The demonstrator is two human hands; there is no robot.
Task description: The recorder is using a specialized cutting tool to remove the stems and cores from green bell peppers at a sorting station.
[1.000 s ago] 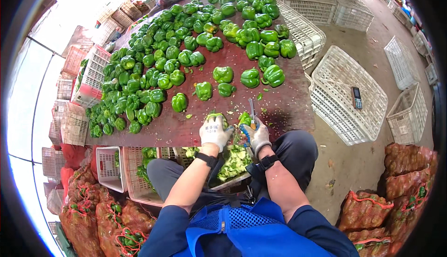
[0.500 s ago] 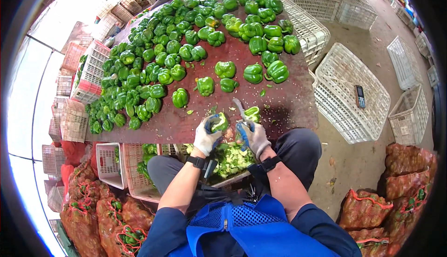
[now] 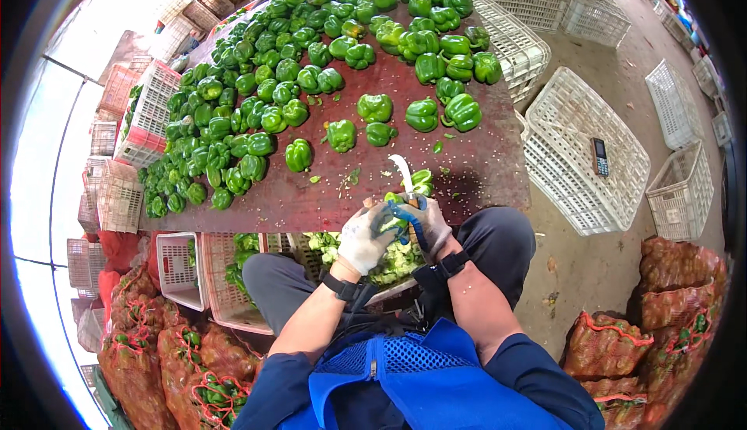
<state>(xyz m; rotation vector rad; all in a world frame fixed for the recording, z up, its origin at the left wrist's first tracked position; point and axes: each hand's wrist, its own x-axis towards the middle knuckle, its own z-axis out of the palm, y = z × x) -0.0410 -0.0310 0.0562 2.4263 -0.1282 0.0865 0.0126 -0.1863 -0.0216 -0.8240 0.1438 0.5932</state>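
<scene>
My gloved right hand grips a small knife with a curved blade pointing up and away from me. A cut piece of green bell pepper shows just beyond its fingers; whether it is held or resting on the table, I cannot tell. My gloved left hand is closed against the right one, around another piece of green pepper, mostly hidden by the fingers. Both hands are over the near edge of the dark red table. Below them, pale green pepper scraps fill a crate between my knees.
Many whole green bell peppers cover the table's far and left parts. White plastic crates stand left of my leg. On the right, a phone lies on an upturned crate. Red mesh sacks of peppers sit at both sides.
My left hand has moved right, bringing its pepper piece up against my right hand. The knife blade has tilted more upright and risen slightly.
</scene>
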